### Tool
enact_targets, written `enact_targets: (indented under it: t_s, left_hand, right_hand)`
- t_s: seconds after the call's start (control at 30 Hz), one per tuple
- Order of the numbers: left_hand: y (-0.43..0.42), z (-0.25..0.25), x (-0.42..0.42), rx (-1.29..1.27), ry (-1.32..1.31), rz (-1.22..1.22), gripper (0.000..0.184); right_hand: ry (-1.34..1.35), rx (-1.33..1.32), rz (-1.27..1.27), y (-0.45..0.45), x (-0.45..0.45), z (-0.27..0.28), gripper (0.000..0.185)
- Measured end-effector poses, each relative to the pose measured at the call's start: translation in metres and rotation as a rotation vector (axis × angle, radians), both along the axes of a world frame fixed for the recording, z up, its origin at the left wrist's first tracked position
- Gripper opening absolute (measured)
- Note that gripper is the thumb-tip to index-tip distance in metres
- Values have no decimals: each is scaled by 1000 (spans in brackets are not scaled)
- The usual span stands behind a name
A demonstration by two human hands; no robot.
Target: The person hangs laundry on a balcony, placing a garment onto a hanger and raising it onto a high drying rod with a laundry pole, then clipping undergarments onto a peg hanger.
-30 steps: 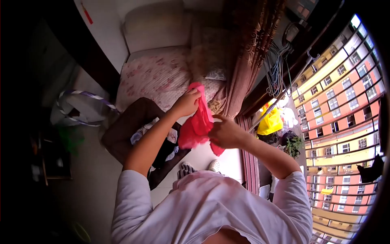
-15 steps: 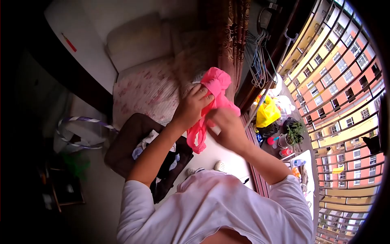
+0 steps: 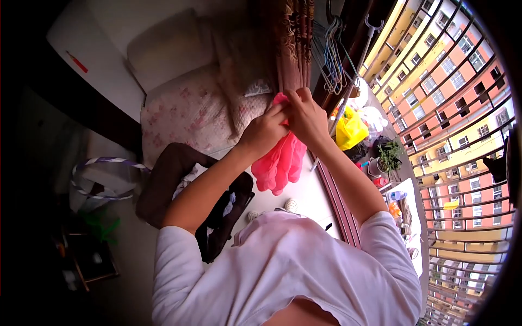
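Note:
Thin, soft pink material [image 3: 281, 163], a garment or a bag, I cannot tell which, hangs bunched in front of me. My left hand [image 3: 265, 130] is closed on its upper part, fingers bent around the edge. Right beside it, my right hand [image 3: 307, 115] pinches the top of the same pink material, and the fingertips of both hands meet there. The lower part falls in loose folds below my hands, above the pale floor. My fingers partly hide the gathered top.
A dark brown chair [image 3: 157, 182] holding crumpled clothes stands at left. Behind is a floral-covered seat [image 3: 174, 111]. Wire hangers [image 3: 333, 65] hang beside the curtain [image 3: 293, 43]. At right are a yellow bag [image 3: 350, 130], a potted plant [image 3: 389, 155] and a barred window. A hoop [image 3: 81, 168] leans far left.
My right hand has moved up to the top of the pink material, meeting my left. The pink material, with a hanging loop before, now drops in gathered folds. The view has shifted slightly.

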State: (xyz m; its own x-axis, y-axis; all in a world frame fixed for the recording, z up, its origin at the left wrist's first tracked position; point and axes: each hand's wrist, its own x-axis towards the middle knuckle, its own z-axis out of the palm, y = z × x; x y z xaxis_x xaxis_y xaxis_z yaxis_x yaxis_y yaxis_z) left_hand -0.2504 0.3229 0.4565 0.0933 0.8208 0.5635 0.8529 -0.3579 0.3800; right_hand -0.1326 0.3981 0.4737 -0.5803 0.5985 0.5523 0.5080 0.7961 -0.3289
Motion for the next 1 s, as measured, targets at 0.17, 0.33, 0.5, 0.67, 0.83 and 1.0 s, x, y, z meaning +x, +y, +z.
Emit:
enact_targets:
  t_s: [0.17, 0.33, 0.5, 0.67, 0.83, 1.0]
  left_hand:
    - [-18, -13, 0, 108, 7, 28, 19]
    - [-41, -75, 31, -99, -737, 296, 38]
    - [-51, -123, 62, -1127, -1420, 393, 58]
    - [-24, -135, 3, -968, -1328, 371, 49]
    - [15, -61, -61, -355, -741, 325, 34]
    - [4, -61, -26, 166, -263, 413, 32]
  right_hand:
    - [-17, 171, 2, 11, -9, -7, 21]
    - [-84, 135, -114, 19, -14, -8, 14]
    - [-153, 53, -157, 16, -11, -7, 16]
    - [-375, 11, -344, 56, 29, -17, 17]
    - [-146, 147, -217, 79, 61, -3, 14]
    - [182, 78, -8, 58, 56, -60, 21]
